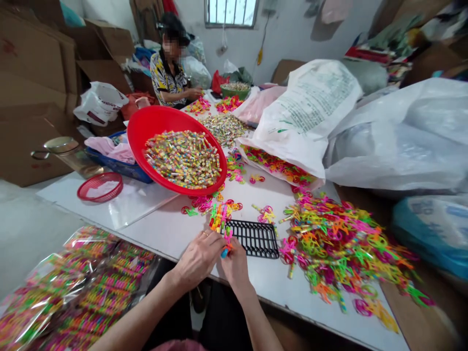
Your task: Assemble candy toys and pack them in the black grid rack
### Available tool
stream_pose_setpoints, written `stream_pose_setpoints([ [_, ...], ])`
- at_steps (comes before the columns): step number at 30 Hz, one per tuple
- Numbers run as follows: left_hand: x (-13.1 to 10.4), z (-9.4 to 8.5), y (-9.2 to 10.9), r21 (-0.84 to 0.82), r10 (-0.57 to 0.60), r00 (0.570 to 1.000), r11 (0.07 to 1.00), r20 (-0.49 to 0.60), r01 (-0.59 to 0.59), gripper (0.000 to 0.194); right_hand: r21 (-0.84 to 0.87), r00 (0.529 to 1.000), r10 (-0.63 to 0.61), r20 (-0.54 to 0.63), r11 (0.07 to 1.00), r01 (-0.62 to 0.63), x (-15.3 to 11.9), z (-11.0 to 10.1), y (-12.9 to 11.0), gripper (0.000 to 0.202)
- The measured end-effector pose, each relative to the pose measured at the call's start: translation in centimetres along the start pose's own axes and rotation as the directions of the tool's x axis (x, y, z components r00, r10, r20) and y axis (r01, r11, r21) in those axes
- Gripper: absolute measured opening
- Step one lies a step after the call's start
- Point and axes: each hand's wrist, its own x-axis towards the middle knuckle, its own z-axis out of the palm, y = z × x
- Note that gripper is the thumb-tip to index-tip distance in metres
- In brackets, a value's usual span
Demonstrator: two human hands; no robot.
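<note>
A black slotted rack (254, 239) lies near the table's front edge, its left end filled with a row of small colourful plastic toys (218, 217). My left hand (200, 258) is closed beside that end, fingertips together; what they pinch, if anything, is hidden. Close against it, my right hand (236, 263) has its fingers closed around a small orange and blue plastic toy (226, 251). Most of this toy is covered by the fingers. To the right spreads a large heap of bright plastic toys (340, 243), some with printed tubes among them.
A tilted red basin (141, 136) holds many small wrapped tubes. Behind the heap, a white sack (307, 107) spills toys. A small red basket (100, 187) sits left, and bagged toys (91, 287) lie below the table. Across it, another person (168, 73) handles toys.
</note>
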Motion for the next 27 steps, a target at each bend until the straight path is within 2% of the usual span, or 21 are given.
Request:
stream_pose_setpoints([
  [2, 0.0, -0.2, -0.2, -0.058, 0.008, 1.0, 0.998, 0.006, -0.008, 0.025, -0.101, 0.997, -0.039, 0.071, 0.994, 0.047, 0.2, -0.8, 0.1, 0.018],
  [5, -0.1, -0.3, -0.5, -0.105, 0.014, 1.0, 0.994, 0.008, -0.013, 0.029, -0.22, 0.982, -0.016, 0.19, 0.974, 0.059, 0.7, -1.9, 0.0, 0.02],
  [8, -0.1, 0.0, -0.5, -0.082, 0.001, 1.0, 0.997, -0.029, -0.003, 0.028, -0.233, 0.962, -0.001, 0.271, 0.97, 0.067, 1.2, -1.9, -0.1, 0.015],
  [13, -0.2, 0.1, -0.6, -0.091, 0.02, 0.999, 0.996, -0.037, -0.024, 0.03, -0.115, 0.972, -0.001, 0.233, 0.993, 0.028, 1.1, -1.1, -0.5, 0.03],
  [15, -0.1, 0.1, -0.6, -0.074, 0.021, 0.998, 0.997, -0.051, -0.025, 0.031, -0.116, 0.972, 0.001, 0.233, 0.993, 0.026, 1.1, -1.4, -0.6, 0.024],
  [18, 0.0, 0.2, -0.5, -0.033, 0.006, 0.998, 0.999, -0.057, -0.008, 0.027, -0.222, 0.964, 0.004, 0.265, 0.973, 0.057, 1.4, -2.0, -1.0, 0.02],
  [22, -0.1, 0.0, 0.0, 0.035, 0.07, 0.997, 0.997, -0.021, -0.069, 0.017, -0.402, 0.949, -0.004, 0.315, 0.905, 0.137, 1.2, -1.7, -1.6, 0.023],
  [24, -0.6, -0.4, 0.2, 0.063, 0.114, 0.993, 0.991, 0.004, -0.114, 0.017, -0.389, 0.939, -0.036, 0.342, 0.904, 0.176, 0.7, -1.6, -1.6, 0.022],
  [27, -1.6, -1.1, 0.6, 0.057, 0.154, 0.987, 0.986, 0.046, -0.157, 0.019, -0.211, 0.87, -0.134, 0.474, 0.942, 0.26, 1.1, -3.4, -1.0, 0.014],
])
